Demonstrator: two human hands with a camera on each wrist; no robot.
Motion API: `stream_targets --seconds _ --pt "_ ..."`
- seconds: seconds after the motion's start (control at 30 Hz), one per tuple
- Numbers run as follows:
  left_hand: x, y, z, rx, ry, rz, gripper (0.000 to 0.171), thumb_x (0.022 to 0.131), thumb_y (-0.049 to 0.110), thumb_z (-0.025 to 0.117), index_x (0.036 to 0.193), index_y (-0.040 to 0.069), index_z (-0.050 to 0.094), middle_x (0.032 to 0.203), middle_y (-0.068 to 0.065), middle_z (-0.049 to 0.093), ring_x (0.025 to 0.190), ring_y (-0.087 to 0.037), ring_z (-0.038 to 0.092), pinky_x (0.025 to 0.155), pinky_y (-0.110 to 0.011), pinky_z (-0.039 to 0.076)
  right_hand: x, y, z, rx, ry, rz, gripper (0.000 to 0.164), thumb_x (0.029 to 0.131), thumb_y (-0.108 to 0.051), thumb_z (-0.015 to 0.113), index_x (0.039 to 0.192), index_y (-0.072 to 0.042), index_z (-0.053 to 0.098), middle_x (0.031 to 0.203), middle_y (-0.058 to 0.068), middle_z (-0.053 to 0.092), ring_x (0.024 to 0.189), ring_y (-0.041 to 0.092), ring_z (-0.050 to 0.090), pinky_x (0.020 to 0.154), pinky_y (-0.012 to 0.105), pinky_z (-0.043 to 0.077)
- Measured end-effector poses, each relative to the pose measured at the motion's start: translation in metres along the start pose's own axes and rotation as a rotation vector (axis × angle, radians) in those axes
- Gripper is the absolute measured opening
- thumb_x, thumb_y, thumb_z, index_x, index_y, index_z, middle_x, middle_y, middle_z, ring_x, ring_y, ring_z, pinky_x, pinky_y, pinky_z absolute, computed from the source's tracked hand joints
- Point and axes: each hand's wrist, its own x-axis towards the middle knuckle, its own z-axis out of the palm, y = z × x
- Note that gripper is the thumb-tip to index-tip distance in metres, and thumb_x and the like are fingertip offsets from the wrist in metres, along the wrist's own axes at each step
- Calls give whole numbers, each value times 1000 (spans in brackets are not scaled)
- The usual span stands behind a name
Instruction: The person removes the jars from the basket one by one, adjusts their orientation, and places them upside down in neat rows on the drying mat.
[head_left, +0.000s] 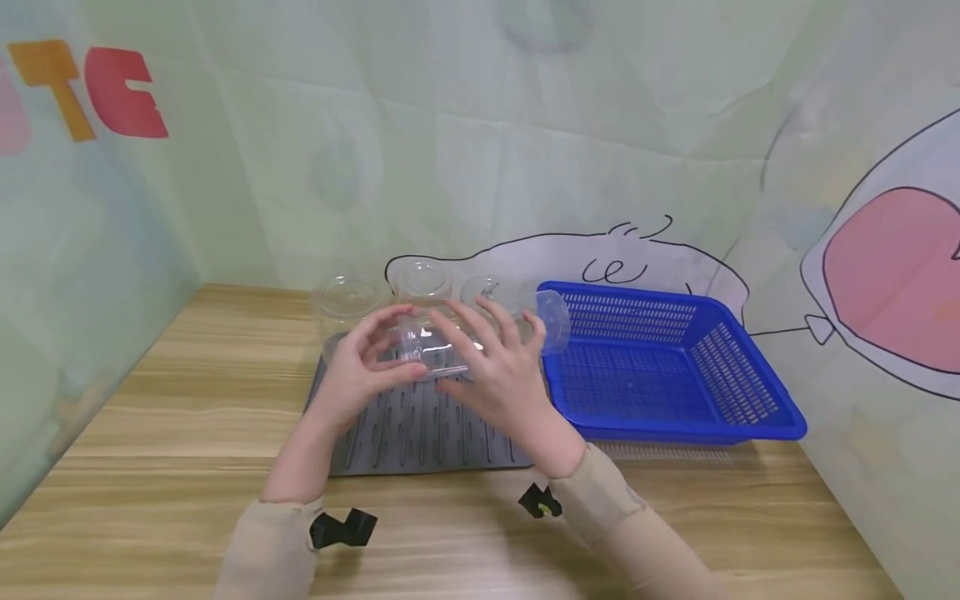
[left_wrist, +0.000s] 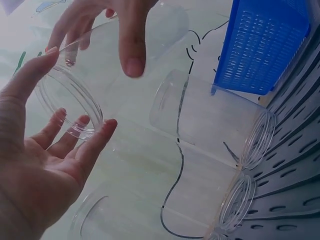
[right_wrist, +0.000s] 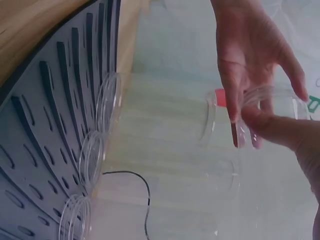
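A clear plastic jar (head_left: 555, 323) is held on its side above a grey ridged mat (head_left: 420, 429), its mouth toward the left. My left hand (head_left: 352, 371) holds the mouth end, thumb and fingertips on the threaded rim (left_wrist: 92, 107). Around the jar's body my right hand (head_left: 506, 375) has its fingers spread over the top and its thumb on the near side. Behind the hands, three similar clear jars (head_left: 348, 293) stand upside down in a row on the mat, partly hidden in the head view.
A blue plastic basket (head_left: 750, 429) with slotted walls stands right of the mat, close to the held jar's base. Wood-grain tabletop (head_left: 187, 450) surrounds the mat. A printed cloth backdrop (head_left: 450, 167) hangs behind and at both sides.
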Motion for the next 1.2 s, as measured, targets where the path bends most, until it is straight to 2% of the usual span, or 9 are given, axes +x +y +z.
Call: stream_targets --seconds 0.13,0.23,0.37,0.47,0.6,0.73,0.9,1.03,1.2 --pt "-1 -1 -3 -56 13 31 70 80 -8 70 143 3 42 142 -2 48 125 -22 52 94 -23 55 -4 11 -7 74 116 -36 93 52 -50 93 130 -18 56 130 5 60 119 27 52 94 54 29" --pt "-2 -1 -5 -135 23 73 66 80 -12 67 140 7 45 139 4 51 124 -19 54 95 -25 55 -7 21 -11 152 213 -12 91 52 -44 94 129 -14 54 127 9 61 116 29 52 92 53 29" --pt "-3 -1 -6 -222 35 138 65 79 -15 64 136 12 49 139 4 52 123 -15 56 96 -26 55 -12 35 -12 325 347 122 82 63 -39 91 130 -8 54 131 11 59 123 29 49 95 48 29" --pt "-3 -2 -6 -261 37 181 66 79 -17 61 136 14 49 142 -2 51 123 -16 56 98 -28 54 -17 44 -12 455 418 250 78 74 -44 83 135 -6 52 139 6 55 130 25 45 103 42 28" --pt "-2 -3 -6 -285 37 213 68 78 -19 55 137 15 49 144 -5 49 125 -16 55 99 -30 53 -23 51 -9 638 405 434 93 76 -54 77 143 -1 41 149 2 46 137 20 38 114 44 27" --pt "-1 -6 -4 -311 44 231 67 78 -17 57 137 14 48 143 -4 50 124 -16 55 98 -29 54 -27 52 -8 928 351 625 111 72 -56 79 150 2 25 157 10 33 144 22 30 118 53 24" --pt "0 -9 0 -337 43 248 67 78 -17 56 136 16 49 143 -3 49 124 -16 55 99 -29 53 -26 50 -5 1363 355 820 128 64 -48 86 156 -5 8 162 15 18 149 31 20 121 60 18" --pt "1 -11 4 -343 36 243 66 80 -16 53 135 18 48 144 -1 47 125 -16 54 101 -29 52 -22 46 -2 1637 428 980 135 60 -43 91 157 -8 4 163 17 13 150 37 17 120 63 14" --pt "2 -14 8 -337 37 226 63 81 -12 57 136 18 47 145 0 46 127 -17 52 102 -29 51 -17 38 2 1893 577 1139 142 51 -39 96 157 -11 5 163 17 14 149 39 18 120 64 10"
